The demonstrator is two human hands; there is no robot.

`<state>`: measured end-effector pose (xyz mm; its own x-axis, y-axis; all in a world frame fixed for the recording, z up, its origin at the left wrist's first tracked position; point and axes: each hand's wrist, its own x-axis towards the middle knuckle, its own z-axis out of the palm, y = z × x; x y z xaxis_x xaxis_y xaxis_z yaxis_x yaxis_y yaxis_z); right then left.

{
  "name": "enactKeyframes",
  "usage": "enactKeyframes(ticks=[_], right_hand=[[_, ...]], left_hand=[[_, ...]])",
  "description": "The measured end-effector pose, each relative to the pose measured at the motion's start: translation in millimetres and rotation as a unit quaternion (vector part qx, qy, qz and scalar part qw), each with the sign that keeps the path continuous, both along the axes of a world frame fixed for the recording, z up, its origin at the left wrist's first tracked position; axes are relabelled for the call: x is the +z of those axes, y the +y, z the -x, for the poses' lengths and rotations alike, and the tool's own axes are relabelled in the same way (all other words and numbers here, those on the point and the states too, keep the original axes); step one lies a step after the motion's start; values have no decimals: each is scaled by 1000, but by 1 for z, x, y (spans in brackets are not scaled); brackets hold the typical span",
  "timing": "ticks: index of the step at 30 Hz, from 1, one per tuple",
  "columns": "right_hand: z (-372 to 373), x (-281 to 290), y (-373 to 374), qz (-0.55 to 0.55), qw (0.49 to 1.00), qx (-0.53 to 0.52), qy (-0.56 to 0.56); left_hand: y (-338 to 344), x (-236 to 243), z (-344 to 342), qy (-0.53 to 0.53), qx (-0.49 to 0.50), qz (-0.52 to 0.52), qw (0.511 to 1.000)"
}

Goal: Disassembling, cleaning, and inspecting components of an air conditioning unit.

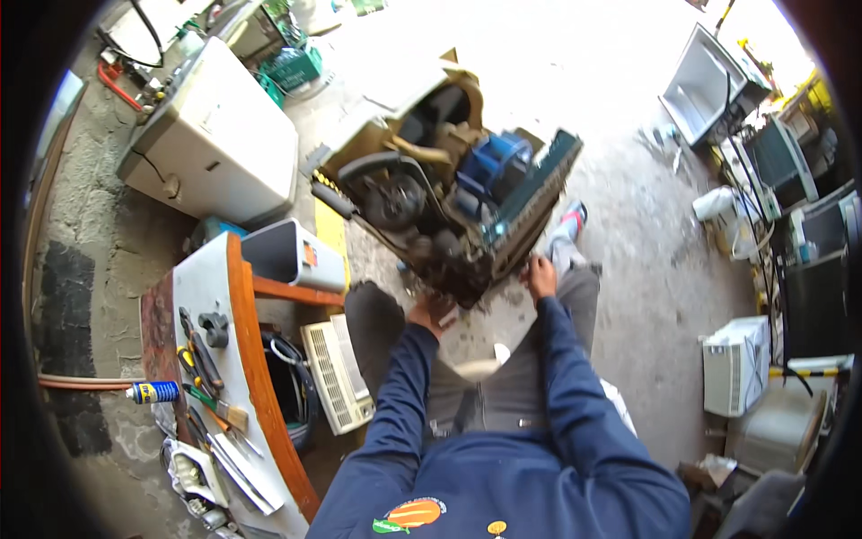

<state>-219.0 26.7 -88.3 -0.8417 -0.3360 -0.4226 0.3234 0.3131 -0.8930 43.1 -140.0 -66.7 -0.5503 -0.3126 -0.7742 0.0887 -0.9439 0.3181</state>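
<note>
A grimy, opened appliance (377,238) stands tilted on the floor in front of my legs, its insides exposed. It looks like a washing machine body. Inside are a dark round motor-like part (393,199), a blue plastic frame (494,166) and a curved tan piece (417,151). My left hand (433,314) is at the machine's near lower corner, fingers stretched out, partly lost against the dark grime. Beside the right lower edge, my right hand (540,277) has its fingers curled together; what they hold, if anything, is too small to make out.
At left, a bench (235,359) carries pliers (202,359), a brush (229,413) and a spray can (153,393). A white appliance (224,135), a grey bin (319,260) and a vented panel (337,377) stand nearby. More appliances, including a white boxy unit (736,368), line the right.
</note>
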Motion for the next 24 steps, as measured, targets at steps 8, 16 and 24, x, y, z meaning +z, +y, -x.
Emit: enactKeyframes(ticks=[8,16,24], right_hand=[[-12,-26,-4,80,996,27,-31],[-11,-7,-26,33,999,9,-22],[1,-10,-43,45,999,-22,-8]], left_hand=[[10,-71,-7,25,90,88,992],[2,-84,2,16,124,63,990],[-5,-77,20,-45,164,57,984]])
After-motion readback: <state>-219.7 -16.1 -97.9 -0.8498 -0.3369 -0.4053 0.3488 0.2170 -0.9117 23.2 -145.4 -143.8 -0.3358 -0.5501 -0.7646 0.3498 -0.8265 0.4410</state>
